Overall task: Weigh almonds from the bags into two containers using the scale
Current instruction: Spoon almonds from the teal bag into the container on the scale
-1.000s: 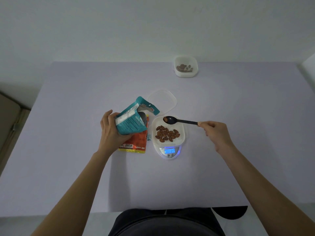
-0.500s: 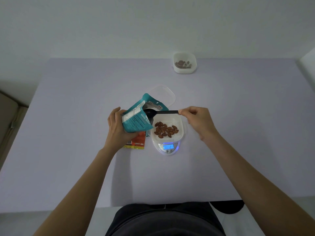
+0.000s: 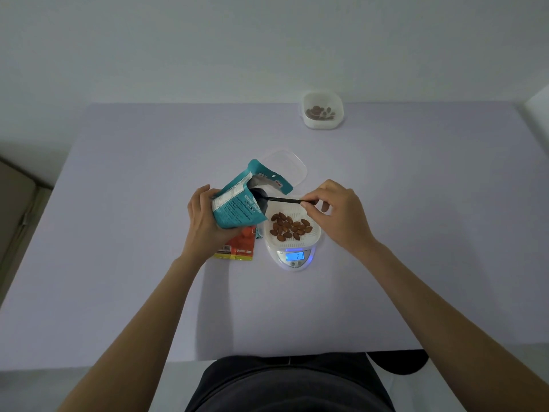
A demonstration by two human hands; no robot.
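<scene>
My left hand [image 3: 205, 223] grips a teal almond bag [image 3: 237, 208], tilted with its open mouth toward the right. My right hand [image 3: 338, 212] pinches the handle of a black spoon [image 3: 279, 199]; the spoon's bowl is inside the bag's mouth. A white container [image 3: 312, 237] holding several almonds [image 3: 291, 228] sits on a small white scale [image 3: 294, 258] whose blue display is lit. A second white container [image 3: 323, 110] with a few almonds stands at the far edge of the table.
An orange-red bag [image 3: 240, 248] lies flat on the lavender table [image 3: 133, 233] under the teal bag. A clear lid [image 3: 289, 165] lies just behind the scale. The near table edge is close to my body.
My right hand has carried the spoon left, from over the container on the scale into the mouth of the teal bag. My left hand still holds the bag tilted.
</scene>
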